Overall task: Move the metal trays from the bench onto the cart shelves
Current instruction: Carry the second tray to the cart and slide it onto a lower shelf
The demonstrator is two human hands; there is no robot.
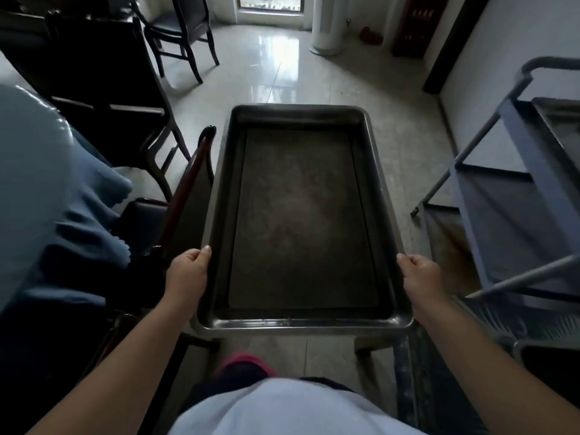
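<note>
A large rectangular metal tray (301,211), dark and empty inside, hangs level in front of me above the floor. My left hand (188,271) grips its left rim near the close corner. My right hand (422,276) grips the right rim opposite. The grey metal cart (533,171) stands to my right, its shelves slanting across the view. Another metal tray (561,124) lies on the cart's top shelf, partly cut off by the frame edge.
Dark wooden chairs (103,89) crowd the left, beside a table with a blue cloth (56,189). Shiny tiled floor (282,64) stretches ahead to a white column (328,26) and a door. A grey rack (508,321) sits low on my right.
</note>
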